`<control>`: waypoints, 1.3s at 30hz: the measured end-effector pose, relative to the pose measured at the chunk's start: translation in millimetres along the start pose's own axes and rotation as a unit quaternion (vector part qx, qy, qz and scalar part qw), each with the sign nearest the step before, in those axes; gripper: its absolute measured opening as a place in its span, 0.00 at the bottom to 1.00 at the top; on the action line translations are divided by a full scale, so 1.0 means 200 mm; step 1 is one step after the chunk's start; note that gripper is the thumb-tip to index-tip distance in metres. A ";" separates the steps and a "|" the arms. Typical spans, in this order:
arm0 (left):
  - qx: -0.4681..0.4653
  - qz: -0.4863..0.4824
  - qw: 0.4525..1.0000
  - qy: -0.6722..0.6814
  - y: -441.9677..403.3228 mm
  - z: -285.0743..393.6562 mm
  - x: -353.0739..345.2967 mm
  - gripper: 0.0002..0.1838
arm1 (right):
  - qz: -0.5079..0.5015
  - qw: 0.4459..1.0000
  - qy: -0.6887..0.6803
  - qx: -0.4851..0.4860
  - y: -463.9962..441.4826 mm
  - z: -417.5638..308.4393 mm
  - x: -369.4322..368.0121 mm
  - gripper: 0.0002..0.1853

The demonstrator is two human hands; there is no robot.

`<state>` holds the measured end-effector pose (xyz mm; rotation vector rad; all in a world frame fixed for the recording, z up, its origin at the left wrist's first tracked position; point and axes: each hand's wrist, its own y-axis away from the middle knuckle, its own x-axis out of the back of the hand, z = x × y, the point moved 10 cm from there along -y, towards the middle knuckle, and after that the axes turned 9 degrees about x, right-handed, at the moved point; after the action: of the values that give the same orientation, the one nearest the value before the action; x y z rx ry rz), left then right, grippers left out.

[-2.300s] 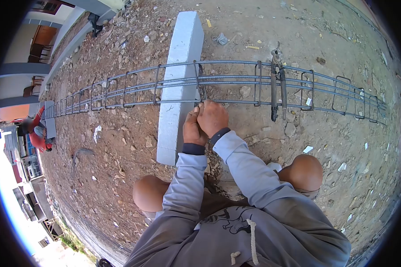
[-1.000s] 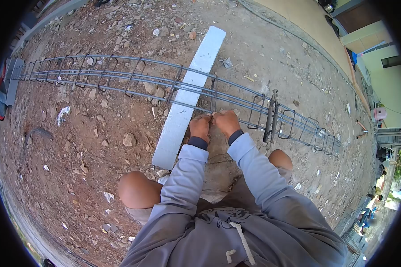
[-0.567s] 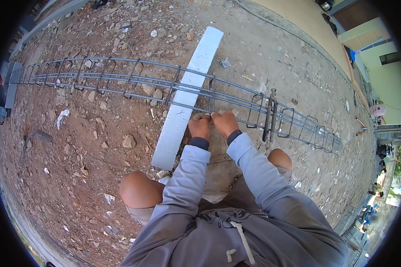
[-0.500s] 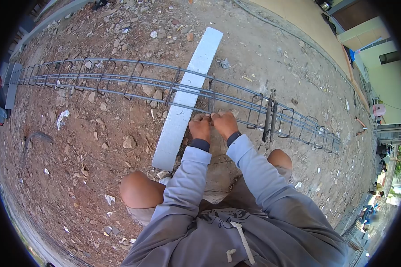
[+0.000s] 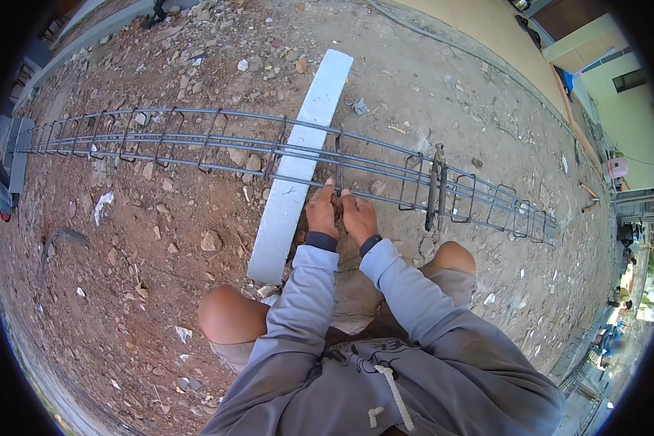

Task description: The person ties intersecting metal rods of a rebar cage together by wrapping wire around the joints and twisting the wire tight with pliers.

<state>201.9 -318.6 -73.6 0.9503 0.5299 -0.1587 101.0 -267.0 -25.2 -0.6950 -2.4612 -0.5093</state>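
Observation:
A long rebar cage (image 5: 225, 138) of thin steel bars with square stirrups stretches across in front of me. It crosses over a pale, board-like block (image 5: 280, 225). Both hands meet at the near bar, beside a stirrup (image 5: 338, 156) just right of the block. My left hand (image 5: 322, 213) has its index finger pointing up to the bar, with the other fingers bent in. Close beside it, my right hand (image 5: 358, 219) has fingertips pressed together at the stirrup's lower corner. Anything pinched there is too small to make out. Dark-handled pincers (image 5: 436, 190) lie across the cage to the right.
Stony, uneven soil (image 5: 160, 247) with rubble and paper scraps surrounds the cage. A grey block (image 5: 19, 156) stands under its far left end. Dark thin wire (image 5: 62, 236) lies at left. A wall base (image 5: 472, 43) runs along the upper right.
Both hands have rolled from tightly bent fists to straighter fingers and drawn slightly left and toward me. The view has shifted a little; the pincers stay on the cage.

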 end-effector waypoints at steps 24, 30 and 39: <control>0.130 -0.122 0.979 0.102 -0.16 -0.11 -0.05 0.09 | -0.016 0.997 -0.036 -0.072 -0.05 0.12 -0.05 0.19; 0.087 -0.101 0.991 -0.029 -0.07 -0.04 -0.03 0.07 | -0.048 0.986 -0.104 -0.120 -0.01 0.07 -0.05 0.18; 0.112 -0.057 0.984 -0.127 0.00 -0.02 0.02 0.16 | -0.079 0.995 -0.050 -0.042 0.14 0.03 0.02 0.13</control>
<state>203.1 -314.7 -78.3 1.0998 0.3349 -0.4437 111.8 -240.5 -23.0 -0.5735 -2.6163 -0.6573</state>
